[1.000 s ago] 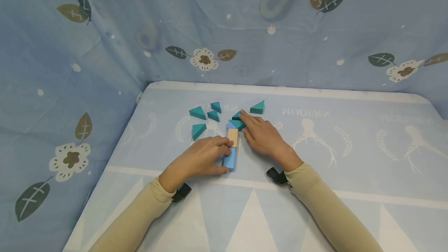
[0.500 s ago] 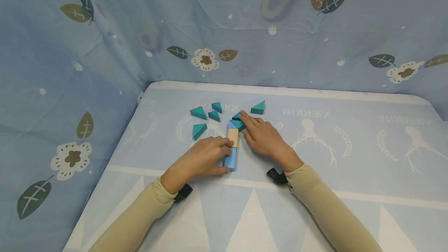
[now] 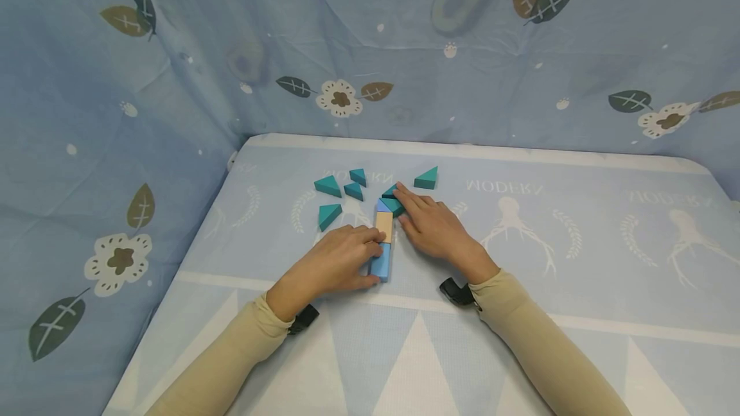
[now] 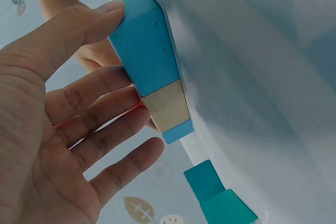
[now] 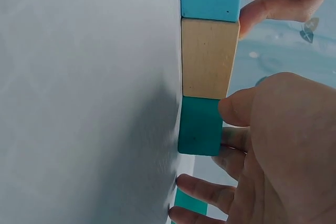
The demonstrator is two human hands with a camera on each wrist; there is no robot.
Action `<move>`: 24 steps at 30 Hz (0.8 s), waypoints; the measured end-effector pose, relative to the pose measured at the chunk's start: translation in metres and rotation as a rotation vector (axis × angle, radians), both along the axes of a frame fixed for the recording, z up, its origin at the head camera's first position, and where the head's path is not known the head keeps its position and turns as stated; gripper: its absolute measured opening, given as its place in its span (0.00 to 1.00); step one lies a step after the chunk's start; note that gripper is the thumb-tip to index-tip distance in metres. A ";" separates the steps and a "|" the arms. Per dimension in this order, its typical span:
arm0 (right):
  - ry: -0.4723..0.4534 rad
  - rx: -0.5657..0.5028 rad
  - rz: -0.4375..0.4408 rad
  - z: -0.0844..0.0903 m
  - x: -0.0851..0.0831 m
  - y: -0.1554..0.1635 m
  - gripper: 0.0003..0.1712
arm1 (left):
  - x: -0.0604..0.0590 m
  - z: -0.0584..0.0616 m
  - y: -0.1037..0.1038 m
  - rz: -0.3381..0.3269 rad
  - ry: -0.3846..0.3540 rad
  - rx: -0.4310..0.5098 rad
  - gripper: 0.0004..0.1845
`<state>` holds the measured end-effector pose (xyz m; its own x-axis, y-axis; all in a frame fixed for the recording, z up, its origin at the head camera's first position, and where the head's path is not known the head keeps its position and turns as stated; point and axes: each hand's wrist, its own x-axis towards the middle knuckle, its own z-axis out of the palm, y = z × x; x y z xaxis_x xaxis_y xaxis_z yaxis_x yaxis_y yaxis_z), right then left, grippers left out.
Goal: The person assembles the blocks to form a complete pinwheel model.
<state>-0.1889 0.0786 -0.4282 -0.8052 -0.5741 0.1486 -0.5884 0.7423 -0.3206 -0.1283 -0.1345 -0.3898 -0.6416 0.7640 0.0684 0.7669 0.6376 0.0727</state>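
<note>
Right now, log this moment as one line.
left hand: holds blue block | right hand: presses teal triangle | between: wooden block

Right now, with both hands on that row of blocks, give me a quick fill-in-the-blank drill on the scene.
1. The left hand holds the near end of the row, on the ___ block.
2. The middle block of the row is ___ in colour.
3. The right hand touches a ___ triangular block at the row's far end.

Missing words: blue; tan; teal
</note>
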 end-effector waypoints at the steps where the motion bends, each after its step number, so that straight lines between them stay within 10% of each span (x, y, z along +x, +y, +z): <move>1: -0.002 0.000 -0.001 0.000 0.000 0.000 0.31 | 0.000 0.000 0.000 0.000 0.000 -0.002 0.23; 24: 0.033 0.022 0.019 -0.001 0.000 -0.001 0.29 | 0.001 0.001 0.001 -0.001 -0.019 -0.007 0.24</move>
